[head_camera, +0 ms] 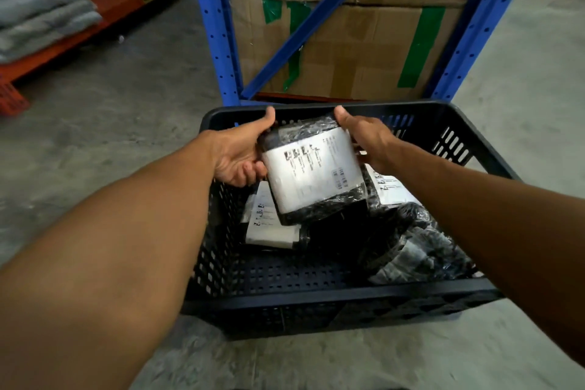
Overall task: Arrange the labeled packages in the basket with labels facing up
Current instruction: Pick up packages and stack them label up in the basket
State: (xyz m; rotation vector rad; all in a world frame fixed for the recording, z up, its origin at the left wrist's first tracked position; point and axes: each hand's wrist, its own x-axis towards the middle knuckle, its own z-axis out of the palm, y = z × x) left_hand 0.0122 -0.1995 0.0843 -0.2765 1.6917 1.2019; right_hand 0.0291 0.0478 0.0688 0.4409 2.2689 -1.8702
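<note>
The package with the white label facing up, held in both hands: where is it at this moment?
In the head view, the package is held above the black basket, toward its far side, between the left hand and the right hand.

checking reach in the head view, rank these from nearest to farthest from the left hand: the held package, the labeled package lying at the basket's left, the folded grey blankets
1. Held package: gripped by the left hand at its left edge, with the right hand opposite.
2. Labeled package at the basket's left: just below that hand, inside the basket.
3. Folded grey blankets: far off at upper left, on the orange rack.
</note>
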